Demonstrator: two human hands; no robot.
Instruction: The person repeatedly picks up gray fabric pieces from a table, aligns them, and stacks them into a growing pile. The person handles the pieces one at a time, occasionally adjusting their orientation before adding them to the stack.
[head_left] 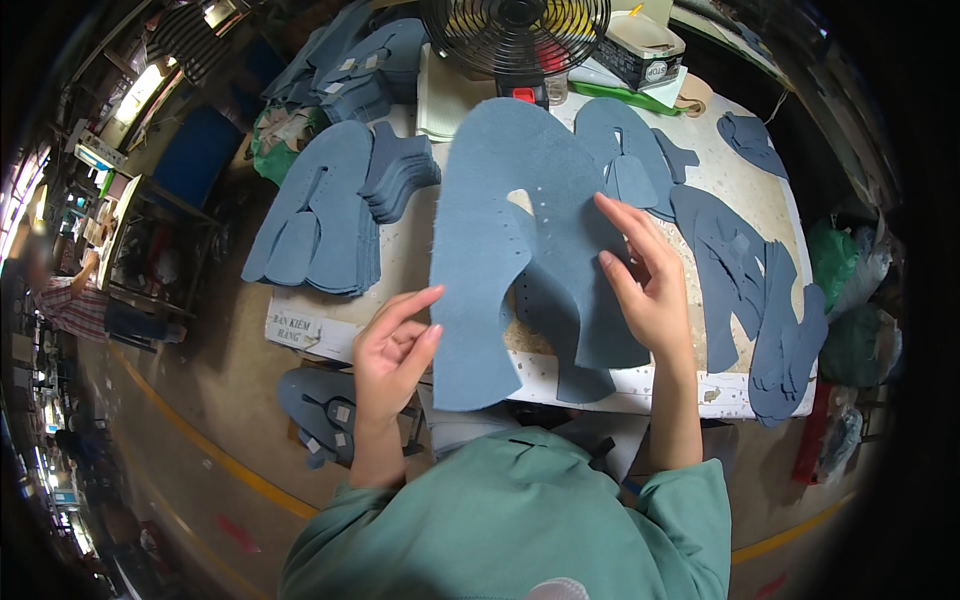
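A large blue-grey, horseshoe-shaped shoe upper piece (pixel 470 220), with small punched holes along its inner edges, is raised in front of me over the table's near edge. My left hand (pixel 390 345) has its thumb and forefinger at the piece's left edge, the other fingers curled. On the opposite side, my right hand (pixel 650 275) has thumb and fingertips against the right wing, fingers bent and spaced. Between them the two wings hang down. Part of another blue-grey piece shows under the right wing.
Stacked uppers (pixel 345 215) and small cut pieces (pixel 400 175) lie left on the white table (pixel 310 315). More blue pieces (pixel 725 260) spread along the right. A black fan (pixel 515 35) and box (pixel 640 55) stand at the back. A person (pixel 75 300) is far left.
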